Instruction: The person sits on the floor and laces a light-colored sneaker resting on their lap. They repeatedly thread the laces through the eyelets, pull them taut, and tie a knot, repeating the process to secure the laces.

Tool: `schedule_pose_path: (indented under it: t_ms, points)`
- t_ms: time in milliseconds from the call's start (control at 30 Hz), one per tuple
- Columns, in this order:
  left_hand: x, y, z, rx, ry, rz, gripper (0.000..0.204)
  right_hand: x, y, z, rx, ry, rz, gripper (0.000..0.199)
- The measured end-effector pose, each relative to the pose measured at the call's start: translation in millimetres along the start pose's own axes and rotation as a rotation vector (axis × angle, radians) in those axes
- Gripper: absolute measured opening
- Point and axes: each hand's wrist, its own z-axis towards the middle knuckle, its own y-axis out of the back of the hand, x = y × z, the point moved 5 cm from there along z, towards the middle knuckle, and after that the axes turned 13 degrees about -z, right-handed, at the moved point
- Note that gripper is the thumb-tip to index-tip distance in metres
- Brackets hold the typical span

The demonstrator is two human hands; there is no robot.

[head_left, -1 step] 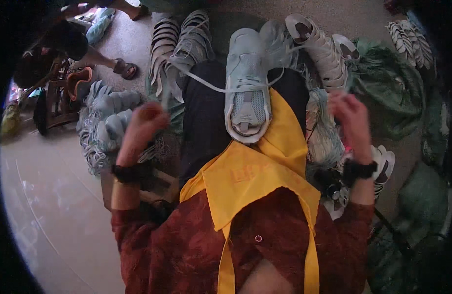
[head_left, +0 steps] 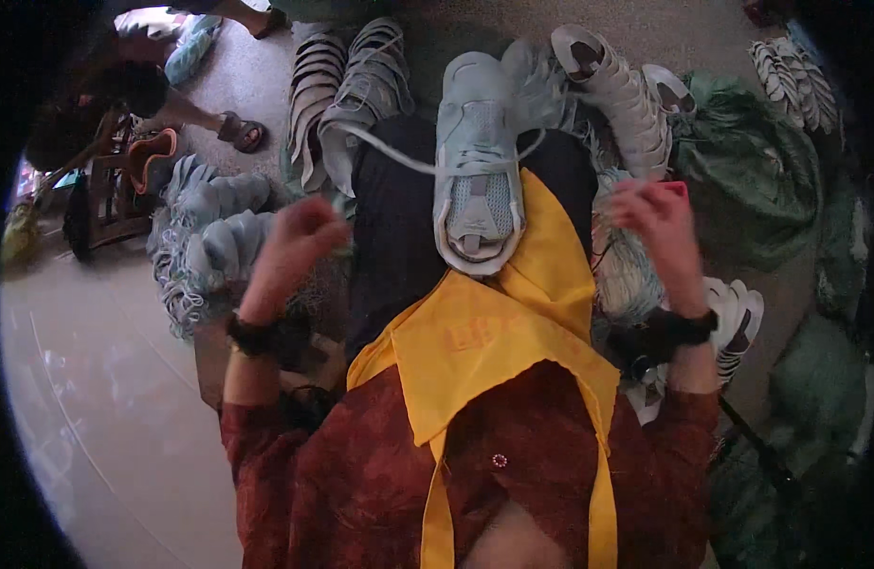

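Note:
A pale grey-blue sneaker (head_left: 475, 123) lies across my lap, heel toward me, with a white shoelace (head_left: 390, 152) crossing its tongue and looping out on both sides. Left of it, my left hand (head_left: 302, 245) is closed in a pinch, and the lace curves down toward those fingers. My right hand (head_left: 657, 228), level with it on the other side, has bent fingers smeared by motion; the lace on that side loops up and toward it. A small pinkish-red thing (head_left: 679, 190) shows beside the right fingers, its kind unclear. Neither hand touches the shoe.
Rows of nested shoe uppers (head_left: 314, 104) stand beyond my knees, more uppers (head_left: 636, 123) at right. Bundled laces (head_left: 636, 284) hang by my right thigh; lace-trimmed uppers (head_left: 214, 237) lie left. A green sack (head_left: 750, 180) sits at right. Another person's sandalled foot (head_left: 243, 133) is far left.
My left hand has moved slightly right and nearer the shoe. My right hand has shifted a little left, and the lace loops have moved. The shoe stays in place.

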Motion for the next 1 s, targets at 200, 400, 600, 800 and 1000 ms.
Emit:
schedule_pose_path:
  t_ms: [200,400,600,800,1000]
  points:
    - [-31,-81,9,0.089,-0.003,-0.429,0.012,47,-97,8,0.143,0.315,-0.284,0.015]
    - [-36,-88,32,0.008,-0.17,-0.376,0.012,90,-126,20,-0.023,0.643,-0.568,0.012]
    - [-33,-92,48,-0.073,-0.289,-0.411,0.012,96,-126,34,-0.122,0.684,-0.526,0.013]
    - [-31,-94,55,-0.131,-0.358,-0.371,0.013,69,-119,30,-0.023,0.305,-0.19,0.013]
    - [-27,-97,57,-0.239,-0.395,-0.27,0.018,54,-111,23,-0.005,0.234,-0.018,0.014]
